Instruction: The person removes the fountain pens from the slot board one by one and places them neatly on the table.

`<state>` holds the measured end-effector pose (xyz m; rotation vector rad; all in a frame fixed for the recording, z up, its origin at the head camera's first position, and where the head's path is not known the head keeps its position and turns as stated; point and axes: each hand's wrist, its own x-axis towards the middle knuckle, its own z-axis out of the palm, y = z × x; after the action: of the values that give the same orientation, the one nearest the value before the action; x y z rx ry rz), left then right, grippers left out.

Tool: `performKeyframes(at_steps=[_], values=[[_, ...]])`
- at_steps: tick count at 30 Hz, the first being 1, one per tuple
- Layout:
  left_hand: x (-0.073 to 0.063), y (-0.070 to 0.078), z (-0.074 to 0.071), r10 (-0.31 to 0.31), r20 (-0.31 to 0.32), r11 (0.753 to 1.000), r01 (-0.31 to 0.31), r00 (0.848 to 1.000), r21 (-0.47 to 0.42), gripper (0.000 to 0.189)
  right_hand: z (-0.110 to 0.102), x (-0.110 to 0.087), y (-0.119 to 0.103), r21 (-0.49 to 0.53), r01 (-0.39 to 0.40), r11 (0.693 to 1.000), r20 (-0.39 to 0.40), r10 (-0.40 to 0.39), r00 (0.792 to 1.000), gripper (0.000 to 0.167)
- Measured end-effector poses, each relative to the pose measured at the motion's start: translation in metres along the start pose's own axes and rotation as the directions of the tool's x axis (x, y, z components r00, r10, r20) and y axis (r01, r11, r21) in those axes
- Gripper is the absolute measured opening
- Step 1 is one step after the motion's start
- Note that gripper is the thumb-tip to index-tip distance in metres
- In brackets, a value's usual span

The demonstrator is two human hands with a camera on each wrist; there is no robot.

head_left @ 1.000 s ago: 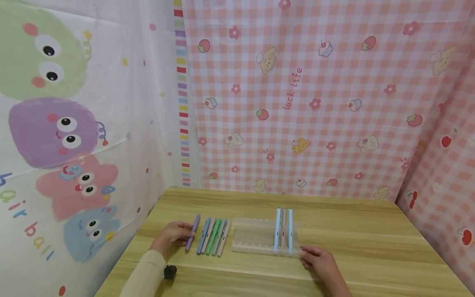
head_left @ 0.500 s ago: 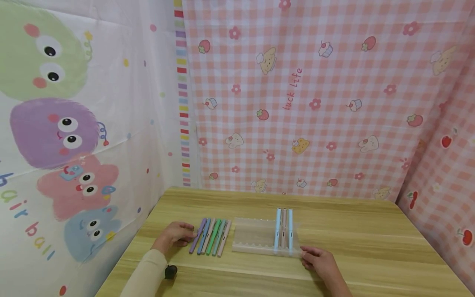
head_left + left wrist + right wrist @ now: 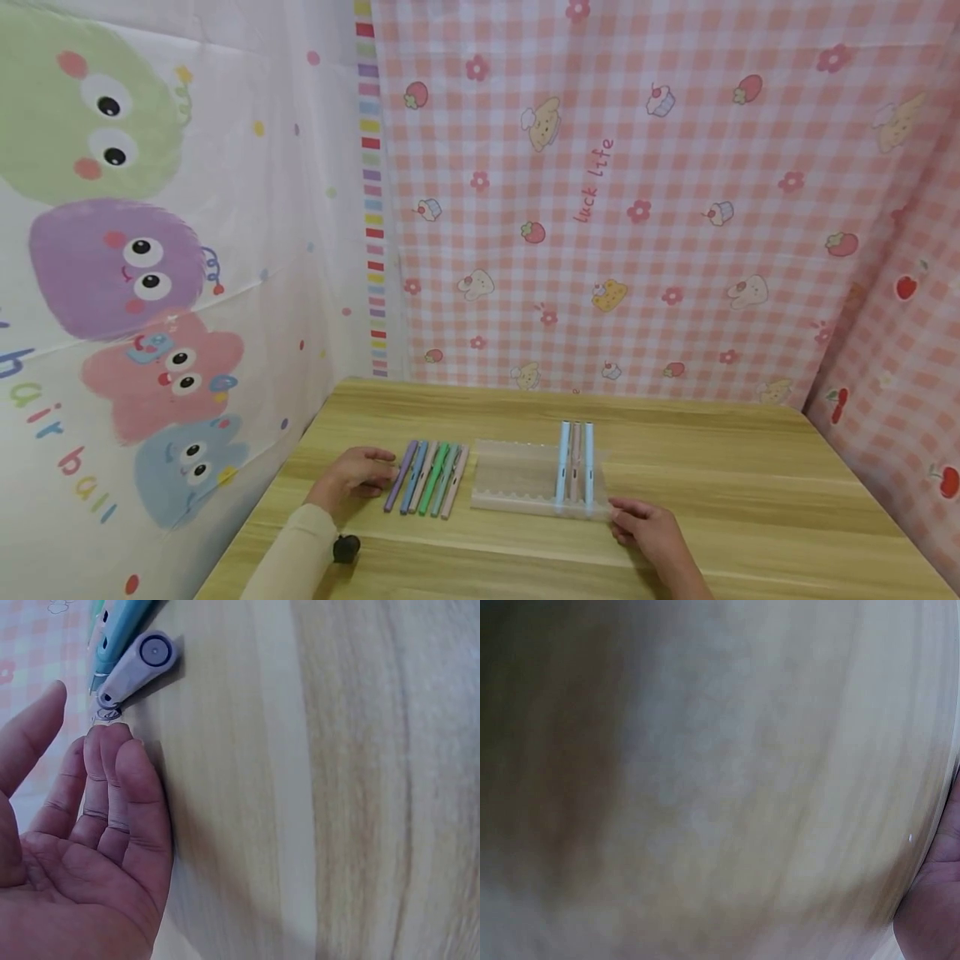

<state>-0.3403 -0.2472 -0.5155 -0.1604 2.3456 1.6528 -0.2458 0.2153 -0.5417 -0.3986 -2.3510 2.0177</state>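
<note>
My left hand lies on the table with fingers fairly straight, fingertips right beside the purple pen. That pen is the leftmost in a slanted row with a blue pen, a green pen and several others. In the left wrist view the fingertips sit just short of the purple pen's clip end. My right hand has its fingertips at the front right corner of a clear notched pen tray; I cannot tell whether they pinch it. Two light blue pens flank a brownish-pink pen on it.
A small black round object appears beside the left wrist. Wood-grain tabletop extends around the pens and tray. A pink checked cloth hangs behind, a white printed cloth on the left.
A second ago the purple pen stood apart from the row in my left hand's fingers. It has moved right, alongside the blue pen, and the fingers have let go. The right hand stays put.
</note>
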Motion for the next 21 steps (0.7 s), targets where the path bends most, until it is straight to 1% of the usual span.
performKeyframes(at_steps=[2,9,15,18,21], values=[[0.0,0.001,0.0,0.003,0.007,1.0,-0.003,1.0,-0.005,0.046,-0.001,0.001,0.001,-0.01,0.0,1.0,0.002,0.0,1.0,0.026],[0.003,0.006,0.0,0.021,0.009,0.999,-0.021,1.0,-0.043,0.047,-0.001,0.003,0.004,0.006,0.011,1.0,0.002,-0.011,1.0,0.026],[0.003,0.015,0.007,0.053,0.023,0.997,-0.051,0.998,-0.066,0.043,-0.001,0.002,0.004,0.002,0.005,1.0,0.006,-0.005,1.0,0.027],[0.002,0.023,0.012,0.062,0.043,0.995,-0.059,0.997,-0.075,0.044,-0.001,0.001,0.003,-0.001,0.002,1.0,0.007,-0.002,1.0,0.027],[0.001,0.031,0.017,0.086,0.089,0.993,-0.078,0.992,-0.087,0.047,-0.001,0.002,0.001,0.002,0.011,1.0,0.007,-0.011,1.0,0.027]])
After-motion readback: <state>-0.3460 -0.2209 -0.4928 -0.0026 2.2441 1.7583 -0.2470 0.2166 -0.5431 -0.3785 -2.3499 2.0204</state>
